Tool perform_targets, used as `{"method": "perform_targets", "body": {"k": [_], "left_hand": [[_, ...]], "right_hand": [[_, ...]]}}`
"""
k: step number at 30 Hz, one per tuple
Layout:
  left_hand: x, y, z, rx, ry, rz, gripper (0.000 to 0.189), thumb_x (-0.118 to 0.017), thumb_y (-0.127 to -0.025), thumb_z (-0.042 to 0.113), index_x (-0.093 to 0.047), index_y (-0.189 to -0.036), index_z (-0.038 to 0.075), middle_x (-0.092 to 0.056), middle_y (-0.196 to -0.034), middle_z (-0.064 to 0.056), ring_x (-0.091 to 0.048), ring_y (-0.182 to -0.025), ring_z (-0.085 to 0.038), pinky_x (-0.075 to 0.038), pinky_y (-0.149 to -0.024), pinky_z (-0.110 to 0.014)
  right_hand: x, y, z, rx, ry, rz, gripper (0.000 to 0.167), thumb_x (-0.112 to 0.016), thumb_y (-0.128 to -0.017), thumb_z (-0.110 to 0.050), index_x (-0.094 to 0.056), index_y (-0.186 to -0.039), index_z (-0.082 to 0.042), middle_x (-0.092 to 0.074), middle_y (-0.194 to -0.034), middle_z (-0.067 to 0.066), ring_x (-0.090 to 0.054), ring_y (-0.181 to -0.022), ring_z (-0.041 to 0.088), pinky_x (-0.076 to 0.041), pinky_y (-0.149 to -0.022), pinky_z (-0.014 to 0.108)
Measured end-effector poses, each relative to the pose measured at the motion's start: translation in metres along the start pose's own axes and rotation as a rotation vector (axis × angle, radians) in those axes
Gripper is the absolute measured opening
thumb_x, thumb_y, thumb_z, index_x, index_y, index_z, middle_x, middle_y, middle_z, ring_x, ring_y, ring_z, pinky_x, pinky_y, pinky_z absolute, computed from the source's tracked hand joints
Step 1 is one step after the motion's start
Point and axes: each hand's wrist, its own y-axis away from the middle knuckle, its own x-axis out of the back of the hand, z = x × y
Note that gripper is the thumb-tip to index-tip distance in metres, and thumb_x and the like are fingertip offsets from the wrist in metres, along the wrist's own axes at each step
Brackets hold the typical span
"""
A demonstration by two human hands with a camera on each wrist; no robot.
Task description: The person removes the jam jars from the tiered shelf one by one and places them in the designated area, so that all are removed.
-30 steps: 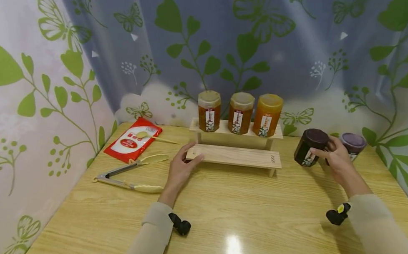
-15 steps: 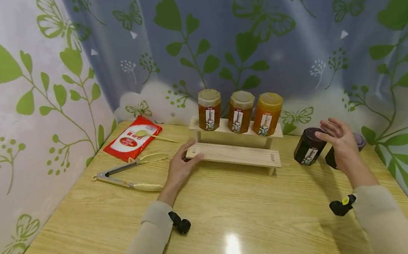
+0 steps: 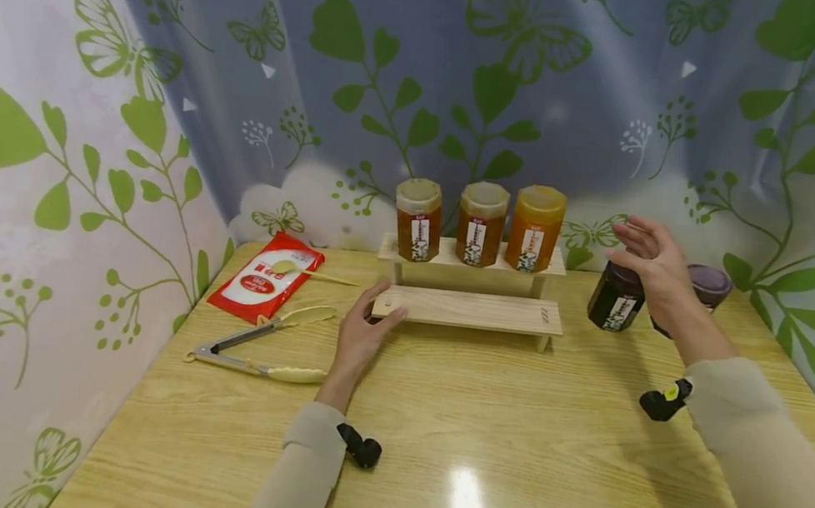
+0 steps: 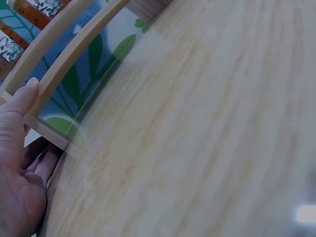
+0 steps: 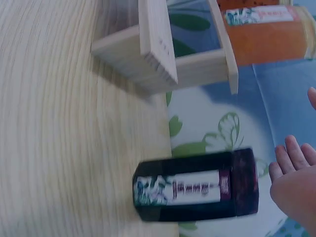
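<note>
Rack (image 3: 472,309) stands between the hands, its left end gripped by the left hand (image 3: 363,330); the three amber jars (image 3: 481,225) on it could topple if that grip tugs. The right hand (image 3: 657,271), fingers loose and holding nothing, hovers by the dark jar (image 3: 615,303); a low sweep might knock this or the purple jar (image 3: 710,282) beyond its wrist. The right wrist view shows a gap between its fingers and the dark jar, hidden in the head view.
</note>
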Motion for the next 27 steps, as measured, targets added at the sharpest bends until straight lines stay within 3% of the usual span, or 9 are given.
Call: {"method": "perform_targets", "body": {"k": [11,19,27], "left_hand": [[0.000,0.000,0.000,0.006,0.009,-0.003,0.061,-0.080,-0.090,0.049,-0.058,-0.146,0.041,-0.045,-0.160,0.002,-0.045,-0.146,-0.028,-0.046,-0.110,-0.051],[0.000,0.001,-0.001,0.005,-0.005,0.004,0.061,-0.080,-0.090,0.049,-0.058,-0.146,0.040,-0.044,-0.161,0.001,-0.043,-0.148,-0.029,-0.046,-0.111,-0.051],[0.000,0.000,-0.001,-0.003,-0.005,0.007,0.062,-0.081,-0.090,0.049,-0.059,-0.147,0.038,-0.044,-0.162,0.001,-0.040,-0.149,-0.030,-0.043,-0.114,-0.051]], "right_hand": [[-0.038,-0.012,-0.006,0.050,-0.037,-0.082,0.072,-0.067,-0.103,-0.013,-0.028,-0.163,-0.017,-0.034,-0.165,0.014,-0.027,-0.153,0.035,-0.009,-0.127,0.054],[-0.062,-0.016,-0.011,0.013,-0.042,-0.114,0.076,-0.069,-0.102,-0.015,-0.026,-0.164,-0.015,-0.034,-0.164,0.014,-0.028,-0.153,0.034,-0.017,-0.125,0.055],[-0.079,-0.020,-0.014,-0.004,-0.030,-0.091,0.085,-0.076,-0.097,-0.020,-0.025,-0.164,-0.014,-0.033,-0.163,0.014,-0.033,-0.149,0.031,-0.025,-0.123,0.055]]}}
